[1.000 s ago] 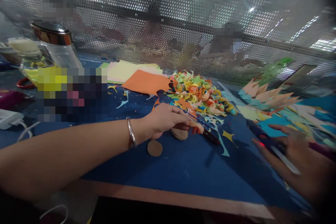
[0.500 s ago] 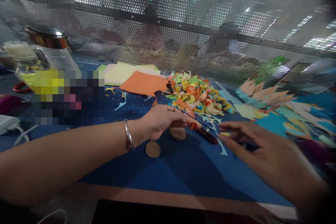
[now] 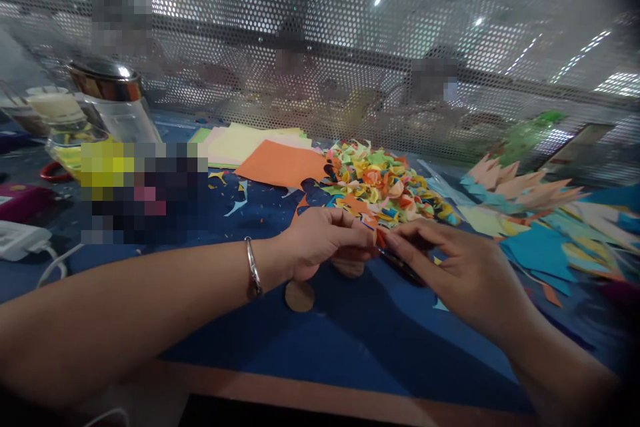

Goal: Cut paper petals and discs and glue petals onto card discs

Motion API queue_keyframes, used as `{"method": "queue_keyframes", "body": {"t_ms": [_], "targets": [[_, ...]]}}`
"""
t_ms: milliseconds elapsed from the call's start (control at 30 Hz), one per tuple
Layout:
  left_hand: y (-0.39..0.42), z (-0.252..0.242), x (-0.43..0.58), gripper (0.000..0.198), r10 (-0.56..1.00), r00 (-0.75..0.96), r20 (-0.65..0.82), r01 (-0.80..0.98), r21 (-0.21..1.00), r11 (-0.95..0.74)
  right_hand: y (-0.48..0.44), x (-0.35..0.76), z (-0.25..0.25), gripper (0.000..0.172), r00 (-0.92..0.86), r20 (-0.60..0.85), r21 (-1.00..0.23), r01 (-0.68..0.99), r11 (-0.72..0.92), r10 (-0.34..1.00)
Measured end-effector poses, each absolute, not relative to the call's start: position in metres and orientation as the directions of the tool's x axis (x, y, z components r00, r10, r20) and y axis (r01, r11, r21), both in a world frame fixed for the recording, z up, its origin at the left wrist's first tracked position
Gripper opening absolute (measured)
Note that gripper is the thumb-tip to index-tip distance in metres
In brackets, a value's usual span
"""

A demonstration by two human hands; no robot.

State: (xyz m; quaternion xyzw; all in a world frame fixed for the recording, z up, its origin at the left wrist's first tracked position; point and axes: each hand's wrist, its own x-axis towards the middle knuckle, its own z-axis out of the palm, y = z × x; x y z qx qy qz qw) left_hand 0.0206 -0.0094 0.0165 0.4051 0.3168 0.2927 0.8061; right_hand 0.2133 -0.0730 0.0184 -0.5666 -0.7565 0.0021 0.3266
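My left hand (image 3: 327, 240), with a silver bangle at its wrist, pinches a small orange paper piece (image 3: 381, 237) over the blue table. My right hand (image 3: 453, 257) meets it from the right, thumb and forefinger closed on the same piece. Under the right fingers lies a dark slender tool (image 3: 400, 265), mostly hidden; its kind is unclear. Two flat brown discs lie below the left hand: one disc (image 3: 299, 295) in full view, the other disc (image 3: 349, 267) partly covered by the fingers. Just beyond the hands is a heap of small curled colored paper pieces (image 3: 377, 177).
An orange sheet (image 3: 280, 163) overlaps a stack of pale sheets (image 3: 250, 140). Folded peach and blue paper points (image 3: 515, 187) and blue paper (image 3: 540, 250) are at right. A bottle (image 3: 70, 127), a jar (image 3: 125, 107) and a white plug (image 3: 23, 240) stand left. A perforated metal screen (image 3: 340, 80) rises behind.
My right hand has moved left and closed from an open pose onto the orange paper piece beside my left fingertips. The view has shifted slightly.
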Motion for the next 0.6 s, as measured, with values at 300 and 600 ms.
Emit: {"method": "queue_keyframes", "body": {"t_ms": [300, 600], "targets": [[-0.009, 0.014, 0.017, 0.028, 0.806, 0.577, -0.134, -0.155, 0.951, 0.269, -0.069, 0.206, 0.021, 0.036, -0.113, 0.406, -0.520, 0.788, 0.331, 0.907], [0.008, 0.009, 0.012, 0.017, 0.871, 0.487, 0.065, 0.003, 0.997, -0.077, -0.052, 0.214, 0.023, 0.042, 0.010, 0.432, -0.575, 0.773, 0.267, 0.902]]}}
